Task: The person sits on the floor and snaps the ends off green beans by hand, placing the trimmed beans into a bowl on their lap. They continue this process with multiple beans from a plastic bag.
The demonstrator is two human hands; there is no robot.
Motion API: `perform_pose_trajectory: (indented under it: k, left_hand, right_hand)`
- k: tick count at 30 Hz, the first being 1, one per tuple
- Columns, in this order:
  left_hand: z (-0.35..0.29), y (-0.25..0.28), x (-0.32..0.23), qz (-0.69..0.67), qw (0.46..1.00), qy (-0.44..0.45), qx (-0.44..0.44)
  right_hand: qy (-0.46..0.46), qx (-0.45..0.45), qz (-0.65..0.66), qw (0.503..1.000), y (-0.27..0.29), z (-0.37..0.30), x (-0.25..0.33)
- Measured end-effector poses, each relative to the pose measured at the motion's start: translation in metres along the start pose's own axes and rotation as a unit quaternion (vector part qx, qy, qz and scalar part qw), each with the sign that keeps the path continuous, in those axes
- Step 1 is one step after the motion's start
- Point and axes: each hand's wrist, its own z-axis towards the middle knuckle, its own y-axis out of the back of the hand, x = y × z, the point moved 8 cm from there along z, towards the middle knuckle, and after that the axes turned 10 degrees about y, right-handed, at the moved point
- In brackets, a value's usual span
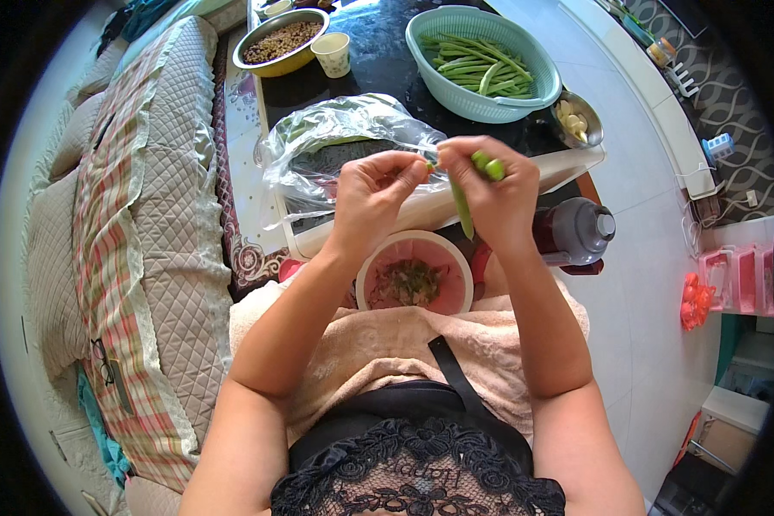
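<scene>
Right hand closed around green beans, ends poking out both sides. Left hand pinched right beside it, green bit at the fingertips; can't tell if gripped. Both above near edge of table, just beyond pink bin with scraps. More beans in blue colander.

Basket pale teal, 1 o'clock; beans inside all green. Bowl pink, whitish rim, near centre. Cover at 9: reddish-green plaid. Top at 6: black floral lace. Wall at 2: dark, kinda swirly pale lines.
</scene>
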Motion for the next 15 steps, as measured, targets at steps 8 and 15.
perform_pose_trajectory:
  k: [8,15]
  left_hand:
    - [-0.011,-0.008,0.014,0.344,0.93,0.076,0.102]
    - [-0.023,-0.026,0.043,0.529,0.828,0.02,0.184]
  right_hand:
    - [-0.143,-0.241,0.235,0.931,0.07,0.006,-0.062]
    - [-0.115,-0.259,0.21,0.936,0.086,0.01,-0.06]
